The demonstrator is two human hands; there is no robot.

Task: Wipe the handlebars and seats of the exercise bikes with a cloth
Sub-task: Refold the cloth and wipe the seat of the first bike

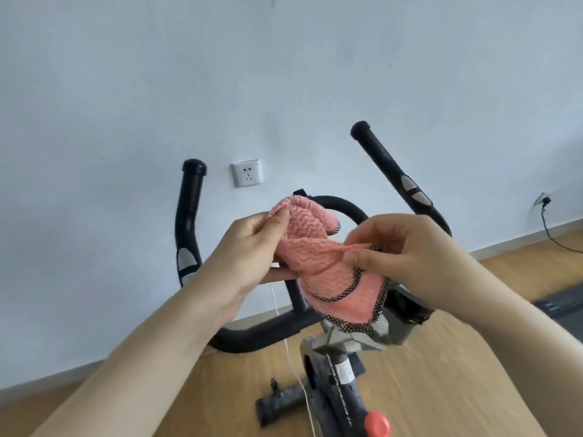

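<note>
The pink cloth (328, 266) is held up over the black handlebars (189, 216) of the exercise bike (334, 373). The left hand (252, 244) pinches its upper fold; the right hand (397, 244) curls its fingers (362, 258) round a bunched edge. A wall socket (247, 172) sits behind.

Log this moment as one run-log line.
hands: left, right pinch pink textured cloth | black exercise-bike handlebars: untouched | phase: arranging cloth
</note>
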